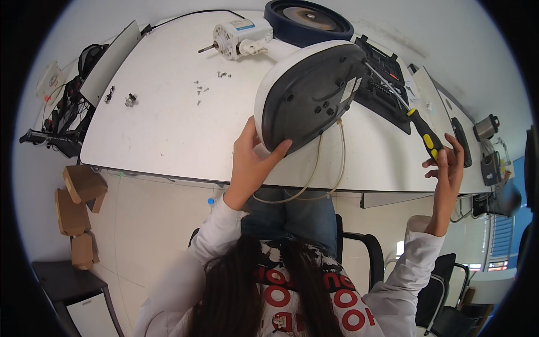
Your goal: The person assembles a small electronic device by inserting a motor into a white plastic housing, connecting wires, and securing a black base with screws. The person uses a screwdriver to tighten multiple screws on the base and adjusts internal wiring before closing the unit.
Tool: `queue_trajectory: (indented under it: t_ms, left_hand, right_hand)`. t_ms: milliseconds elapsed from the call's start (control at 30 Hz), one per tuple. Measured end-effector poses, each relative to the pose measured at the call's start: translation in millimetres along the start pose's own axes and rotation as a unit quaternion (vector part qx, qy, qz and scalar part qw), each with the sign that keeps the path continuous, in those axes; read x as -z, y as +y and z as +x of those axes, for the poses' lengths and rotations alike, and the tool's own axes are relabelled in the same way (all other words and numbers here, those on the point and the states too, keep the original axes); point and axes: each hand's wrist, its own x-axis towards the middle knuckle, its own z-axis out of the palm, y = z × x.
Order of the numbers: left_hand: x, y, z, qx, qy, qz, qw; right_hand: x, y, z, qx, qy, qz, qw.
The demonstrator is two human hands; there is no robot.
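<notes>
My left hand (251, 164) grips the near edge of a tilted fan base (306, 104), thumb on its black underside and fingers behind its white shell. The base is propped up, its underside facing me. In my right hand (448, 173) is a screwdriver (425, 133) with a black and yellow handle, pinched near the handle's end. Its shaft slants up to the base's far right edge; the tip's exact contact cannot be made out. A white fan motor (241, 38) with a bare metal shaft lies behind the base, joined to a white neck. A pale cord (343, 163) hangs from the base.
Loose screws (199, 90) lie on the white table (168, 129), left of the base. Small metal parts (131, 100) sit farther left. A round dark blue object (307, 21) stands at the back. An open black tool case (387, 106) lies right of the base.
</notes>
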Motion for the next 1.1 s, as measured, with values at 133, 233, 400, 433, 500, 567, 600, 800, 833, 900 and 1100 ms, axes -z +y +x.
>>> queue_trajectory:
  t_ms: [133,233,400,433,500,567,600,800,833,900,1100]
  left_hand:
    - [-0.6,-2.6,-0.4,-0.010,0.004,-0.006,1.000]
    - [0.6,-0.9,-1.4,-0.007,0.003,-0.003,1.000]
    - [-0.5,0.3,-1.4,-0.003,0.001,-0.002,1.000]
    - [-0.5,-0.1,-1.1,-0.005,0.002,0.000,1.000]
    - [-0.2,-0.4,-1.5,-0.007,0.002,0.002,1.000]
    - [0.5,0.0,-1.6,-0.007,0.001,0.003,1.000]
    - [0.6,-0.1,-1.6,-0.005,0.001,0.003,1.000]
    - [-0.6,-1.3,-2.0,-0.004,0.004,0.000,1.000]
    - [-0.9,-0.9,-2.0,-0.001,0.004,0.002,1.000]
    - [-0.8,-1.0,-1.7,-0.001,0.003,0.008,1.000]
    - [0.0,-2.0,-1.2,0.003,0.006,0.001,1.000]
  right_hand:
    - [-13.1,-12.3,-8.1,0.112,0.018,-0.028,0.993]
    - [-6.7,-8.0,-7.1,0.079,0.003,-0.068,0.995]
    - [-5.0,-7.7,-7.8,0.036,0.034,-0.073,0.996]
    - [-5.1,-8.0,-7.9,0.036,0.034,-0.069,0.996]
    - [-4.8,-8.5,-8.6,0.034,0.034,-0.063,0.997]
    - [-4.7,-8.2,-6.5,0.034,0.041,-0.068,0.996]
    - [-4.3,-7.8,-5.0,0.034,0.044,-0.069,0.996]
    - [4.7,10.3,2.8,-0.011,0.023,0.000,1.000]
    - [4.7,11.0,3.1,-0.016,0.016,0.012,1.000]
    - [4.5,11.9,4.3,-0.027,0.003,0.037,0.999]
    - [0.8,-1.8,5.5,-0.084,-0.027,0.068,0.994]
